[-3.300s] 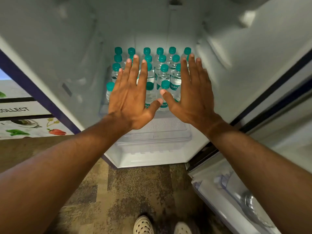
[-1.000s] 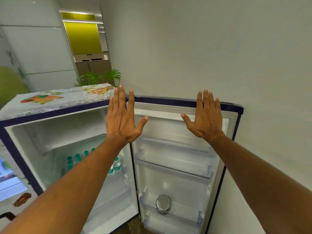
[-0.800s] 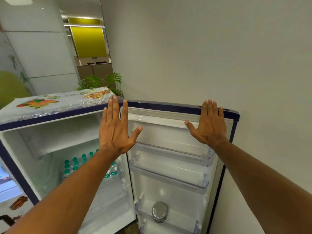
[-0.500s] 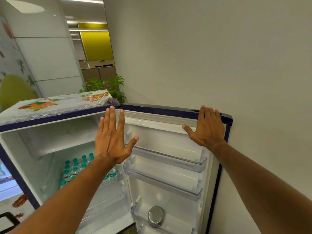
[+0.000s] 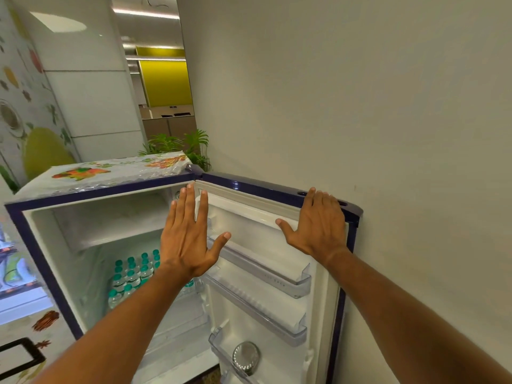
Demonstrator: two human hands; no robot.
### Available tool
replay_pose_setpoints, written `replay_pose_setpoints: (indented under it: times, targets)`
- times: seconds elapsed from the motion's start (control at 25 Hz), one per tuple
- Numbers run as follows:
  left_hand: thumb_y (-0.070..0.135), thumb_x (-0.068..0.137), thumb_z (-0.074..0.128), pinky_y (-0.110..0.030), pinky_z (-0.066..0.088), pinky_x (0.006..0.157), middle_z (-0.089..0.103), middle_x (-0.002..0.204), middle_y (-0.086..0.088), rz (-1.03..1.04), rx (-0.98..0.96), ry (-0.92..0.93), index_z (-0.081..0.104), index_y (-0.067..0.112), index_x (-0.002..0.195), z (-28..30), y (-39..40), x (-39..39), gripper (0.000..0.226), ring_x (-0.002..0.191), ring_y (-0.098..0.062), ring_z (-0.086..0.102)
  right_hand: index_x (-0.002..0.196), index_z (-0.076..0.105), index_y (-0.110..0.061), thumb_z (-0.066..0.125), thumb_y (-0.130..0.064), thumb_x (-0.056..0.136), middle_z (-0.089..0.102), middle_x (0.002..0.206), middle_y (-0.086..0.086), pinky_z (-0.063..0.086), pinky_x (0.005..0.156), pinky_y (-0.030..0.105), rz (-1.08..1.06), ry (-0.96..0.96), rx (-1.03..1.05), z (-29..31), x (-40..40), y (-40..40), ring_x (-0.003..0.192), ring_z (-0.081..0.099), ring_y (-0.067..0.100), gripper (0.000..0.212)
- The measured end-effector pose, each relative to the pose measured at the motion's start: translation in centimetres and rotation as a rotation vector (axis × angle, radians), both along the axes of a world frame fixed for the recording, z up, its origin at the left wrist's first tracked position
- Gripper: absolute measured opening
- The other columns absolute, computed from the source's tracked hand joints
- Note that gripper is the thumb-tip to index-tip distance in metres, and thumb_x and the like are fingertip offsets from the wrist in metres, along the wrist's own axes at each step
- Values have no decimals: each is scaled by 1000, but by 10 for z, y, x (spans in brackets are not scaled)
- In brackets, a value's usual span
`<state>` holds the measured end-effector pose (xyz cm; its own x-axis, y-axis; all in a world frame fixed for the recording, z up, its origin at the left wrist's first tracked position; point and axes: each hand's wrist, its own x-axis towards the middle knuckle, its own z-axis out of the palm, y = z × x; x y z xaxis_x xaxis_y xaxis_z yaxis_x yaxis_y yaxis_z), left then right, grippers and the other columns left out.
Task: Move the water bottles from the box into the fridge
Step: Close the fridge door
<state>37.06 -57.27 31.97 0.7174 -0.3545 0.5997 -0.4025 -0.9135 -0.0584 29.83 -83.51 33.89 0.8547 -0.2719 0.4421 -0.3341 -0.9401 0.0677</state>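
A small fridge (image 5: 44, 261) with a dark blue frame stands open. Several water bottles (image 5: 133, 275) with teal caps stand packed together on its lower shelf, partly hidden by my left forearm. The fridge door (image 5: 266, 195) is swung wide to the right, close to the wall. My right hand (image 5: 318, 225) lies flat on the door's upper outer corner, fingers reaching its top edge. My left hand (image 5: 188, 236) hovers in front of the opening with straight, spread fingers and holds nothing. The box is out of view.
The door's inner racks (image 5: 285, 281) hold nothing but a round metal lid (image 5: 245, 356) in the lowest one. A plain wall (image 5: 388, 106) runs close along the right. A printed plastic cover (image 5: 105, 173) lies on the fridge top, a potted plant (image 5: 180, 145) behind it.
My view rose from inside the fridge to its top. Over the last second my right hand settled onto the door's top corner, while my left hand stayed raised and flat.
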Motion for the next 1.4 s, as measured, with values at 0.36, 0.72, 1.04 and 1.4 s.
replay_pose_setpoints:
  times: [0.36, 0.72, 1.04, 1.4]
  targets:
    - [81, 83, 3, -51, 7, 122, -14, 162, -9, -9, -77, 16, -5, 17, 155, 3, 107, -72, 97, 150, -28, -10, 150, 17, 3, 32, -82, 81, 30, 153, 22, 26, 116, 43, 108, 86, 53, 27, -70, 150, 139, 34, 37, 112]
    - [74, 86, 15, -48, 8, 122, -9, 162, -13, 118, -118, 1, 1, 13, 155, -3, 259, -120, 93, 150, -28, -7, 153, 16, -10, 45, -77, 81, 19, 160, 10, 18, 119, 38, 638, 78, 166, 32, -78, 309, 147, 21, 27, 103]
    - [73, 86, 17, -42, 2, 122, -8, 162, -12, 290, -185, -3, 0, 14, 155, -6, 372, -118, 93, 150, -25, -8, 155, 14, -9, 20, -80, 76, 12, 162, 7, 7, 123, 32, 925, 54, 79, 22, -7, 408, 150, 8, 18, 106]
    - [72, 88, 15, -43, 4, 123, -7, 162, -13, 373, -153, 1, 2, 12, 155, -30, 414, -35, 91, 150, -25, -7, 141, 42, 4, 37, -55, 93, 44, 145, 23, 22, 117, 39, 900, -132, 35, 1, 83, 502, 139, 39, 33, 76]
